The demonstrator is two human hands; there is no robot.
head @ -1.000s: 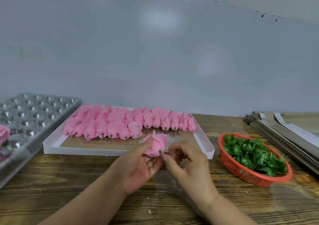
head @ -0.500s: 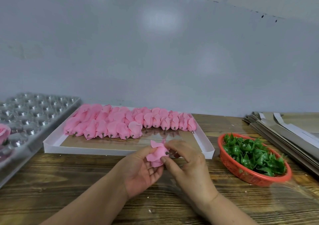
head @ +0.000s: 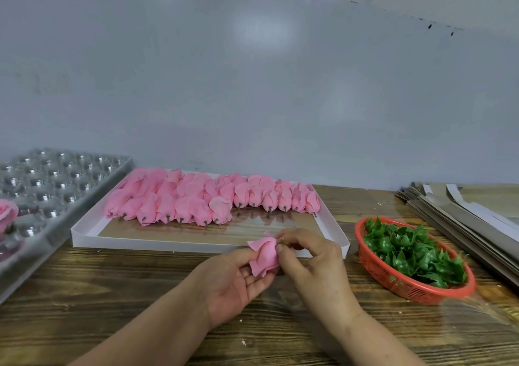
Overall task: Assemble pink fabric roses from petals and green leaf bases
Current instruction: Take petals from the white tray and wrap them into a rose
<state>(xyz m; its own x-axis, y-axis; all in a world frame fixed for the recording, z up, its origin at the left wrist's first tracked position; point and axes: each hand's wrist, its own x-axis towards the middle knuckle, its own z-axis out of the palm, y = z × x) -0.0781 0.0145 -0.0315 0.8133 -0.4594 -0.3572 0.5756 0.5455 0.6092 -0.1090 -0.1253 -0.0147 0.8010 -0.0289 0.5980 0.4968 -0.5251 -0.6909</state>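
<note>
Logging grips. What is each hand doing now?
Left hand: holds the pink rose.
Right hand: pinches the same rose at its stem end.

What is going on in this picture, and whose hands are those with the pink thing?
There is no machine here. The picture comes from a camera worn on a person's head, looking down at their own two hands over a wooden table.

The left hand cradles a pink fabric rose bud, and the right hand pinches it at its little stem end.

Behind the hands is a flat white tray with rows of more pink buds lying in it. To the right sits a red basket full of green leaf bases, next to a stack of flat grey cardboard. On the left is a shiny plastic tray with round cups, and one pink rose sits at its edge.
</note>
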